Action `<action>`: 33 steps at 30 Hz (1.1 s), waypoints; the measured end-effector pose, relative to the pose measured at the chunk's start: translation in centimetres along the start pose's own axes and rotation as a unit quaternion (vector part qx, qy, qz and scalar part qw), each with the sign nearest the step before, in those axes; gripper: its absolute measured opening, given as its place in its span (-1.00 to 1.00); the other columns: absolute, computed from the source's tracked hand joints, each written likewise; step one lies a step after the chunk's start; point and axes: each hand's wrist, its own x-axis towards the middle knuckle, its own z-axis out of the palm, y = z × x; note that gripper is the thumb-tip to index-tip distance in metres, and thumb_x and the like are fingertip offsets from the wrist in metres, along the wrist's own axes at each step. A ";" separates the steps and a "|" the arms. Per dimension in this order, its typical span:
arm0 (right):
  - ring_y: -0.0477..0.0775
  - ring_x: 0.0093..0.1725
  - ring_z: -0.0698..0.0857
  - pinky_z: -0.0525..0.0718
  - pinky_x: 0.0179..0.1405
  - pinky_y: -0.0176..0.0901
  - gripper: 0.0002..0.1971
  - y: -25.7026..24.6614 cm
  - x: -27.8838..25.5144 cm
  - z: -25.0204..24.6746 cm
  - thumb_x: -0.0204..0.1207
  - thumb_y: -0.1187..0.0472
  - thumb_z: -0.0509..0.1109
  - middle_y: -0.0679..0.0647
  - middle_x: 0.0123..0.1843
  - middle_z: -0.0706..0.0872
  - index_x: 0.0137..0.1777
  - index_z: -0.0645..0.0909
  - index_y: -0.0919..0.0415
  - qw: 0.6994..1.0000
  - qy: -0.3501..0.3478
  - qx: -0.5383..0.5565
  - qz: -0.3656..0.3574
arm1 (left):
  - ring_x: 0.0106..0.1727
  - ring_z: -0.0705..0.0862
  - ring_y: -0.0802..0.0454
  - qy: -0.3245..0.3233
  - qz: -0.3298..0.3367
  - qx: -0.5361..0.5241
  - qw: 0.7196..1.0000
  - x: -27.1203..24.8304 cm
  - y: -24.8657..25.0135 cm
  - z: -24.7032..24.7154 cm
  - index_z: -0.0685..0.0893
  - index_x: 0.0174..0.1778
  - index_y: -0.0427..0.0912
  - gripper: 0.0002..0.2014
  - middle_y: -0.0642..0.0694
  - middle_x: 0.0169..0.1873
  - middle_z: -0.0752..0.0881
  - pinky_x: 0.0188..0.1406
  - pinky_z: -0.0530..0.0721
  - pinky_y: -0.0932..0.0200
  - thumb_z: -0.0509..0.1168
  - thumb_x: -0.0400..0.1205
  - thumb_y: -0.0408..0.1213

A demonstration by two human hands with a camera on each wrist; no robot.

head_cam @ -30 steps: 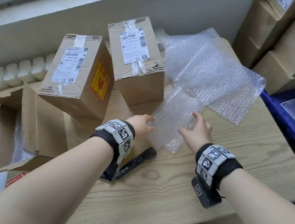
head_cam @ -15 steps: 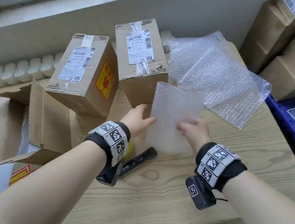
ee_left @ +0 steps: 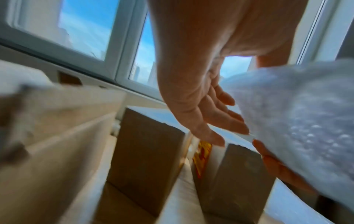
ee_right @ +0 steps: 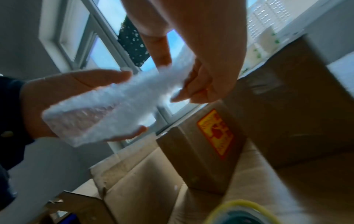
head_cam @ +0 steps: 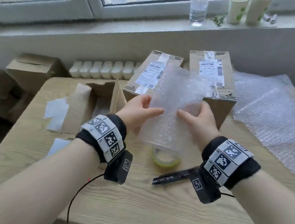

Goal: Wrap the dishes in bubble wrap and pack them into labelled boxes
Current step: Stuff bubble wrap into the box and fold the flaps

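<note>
Both hands hold a small sheet of bubble wrap upright above the wooden table. My left hand pinches its left edge, thumb in front and fingers behind. My right hand pinches the right edge the same way. The left wrist view shows the sheet between my fingers and thumb. In the right wrist view the sheet spans both hands. Two taped, labelled cardboard boxes stand just behind it. No dish is in view.
An open cardboard box lies at the left of the table. A yellow tape roll and a black tool lie under my hands. Larger bubble wrap sheets cover the right side. A bottle and paper cups stand on the sill.
Both hands have picked the small bubble wrap sheet off the table and raised it upright in front of the boxes. My head has tilted up towards the window.
</note>
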 end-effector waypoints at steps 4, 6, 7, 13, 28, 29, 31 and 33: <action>-0.04 -0.02 0.66 0.66 -0.07 -0.24 -0.30 -2.5 -0.1 5.5 0.43 0.36 0.51 0.08 0.06 0.63 0.51 0.26 0.15 0.997 -0.060 0.006 -0.046 | 0.07 0.72 -0.06 0.160 0.019 0.010 0.987 -1.6 -1.1 -6.3 0.57 0.09 -0.13 -0.78 -0.13 0.03 0.73 0.13 0.71 -0.04 0.41 0.58 -0.30; -0.08 -0.01 0.63 0.64 -0.01 -0.30 -0.25 -3.6 -0.6 8.4 0.46 0.42 0.46 0.00 0.14 0.56 0.55 0.23 -0.07 0.992 -0.087 -0.022 -0.092 | 0.05 0.72 -0.04 0.192 0.010 -0.001 0.981 -2.6 -1.9 -9.1 0.52 0.24 -0.19 -0.68 -0.10 0.01 0.70 0.09 0.72 -0.01 0.38 0.60 -0.29; -0.10 0.01 0.60 0.63 0.03 -0.30 -0.27 -3.9 -0.6 9.8 0.48 0.42 0.44 -0.06 0.19 0.51 0.54 0.26 -0.15 0.987 -0.093 -0.056 -0.118 | 0.04 0.71 -0.02 0.206 0.007 0.007 0.979 -3.0 -2.4 -10.4 0.49 0.30 -0.19 -0.64 -0.07 -0.01 0.69 0.05 0.72 0.04 0.37 0.61 -0.27; -0.02 0.01 0.68 0.58 0.00 -0.34 -0.73 -5.1 -0.4 18.0 0.61 0.31 0.25 0.06 0.26 0.69 0.23 0.68 0.15 0.929 -0.130 -0.310 -0.157 | 0.16 0.62 0.02 0.240 0.005 0.111 0.965 -4.8 -6.2 -15.7 0.46 0.37 -0.02 -0.60 -0.08 0.23 0.62 0.13 0.64 0.09 0.34 0.62 -0.29; 0.25 0.09 0.64 0.42 -0.13 -0.16 -0.81 -3.8 0.3 25.3 0.60 0.31 0.25 0.16 -0.22 0.52 0.08 0.60 0.43 0.751 -0.200 -0.627 -0.044 | 0.38 0.44 -0.19 0.024 0.001 0.479 0.877 -2.0 -10.1 -16.4 0.61 0.27 -0.20 -0.65 -0.19 0.30 0.47 0.34 0.46 -0.05 0.21 0.66 -0.09; 0.27 0.09 0.64 0.42 -0.12 -0.15 -0.75 -3.8 0.5 25.4 0.57 0.32 0.28 0.16 -0.26 0.49 0.16 0.58 0.46 0.767 -0.192 -0.610 -0.052 | 0.39 0.40 -0.17 0.031 0.015 0.514 0.857 -1.9 -10.2 -16.4 0.63 0.26 -0.14 -0.65 -0.15 0.28 0.49 0.38 0.40 -0.09 0.17 0.67 -0.05; 0.31 0.13 0.62 0.41 -0.10 -0.12 -0.72 -3.6 0.7 25.8 0.55 0.35 0.30 0.27 -0.13 0.56 0.21 0.55 0.49 0.784 -0.161 -0.596 -0.072 | 0.40 0.40 -0.12 0.038 0.043 0.568 0.821 -1.7 -10.3 -16.6 0.65 0.20 -0.07 -0.68 -0.08 0.25 0.54 0.42 0.33 -0.15 0.09 0.69 -0.04; 0.34 0.22 0.58 0.43 -0.07 -0.09 -0.71 -2.9 1.2 26.3 0.54 0.37 0.31 0.38 0.15 0.57 0.23 0.53 0.47 0.793 -0.150 -0.586 -0.075 | 0.32 0.49 -0.10 0.012 0.051 0.591 0.805 -1.5 -10.3 -16.8 0.64 0.14 -0.05 -0.68 -0.07 0.21 0.61 0.38 0.33 -0.09 0.00 0.73 -0.10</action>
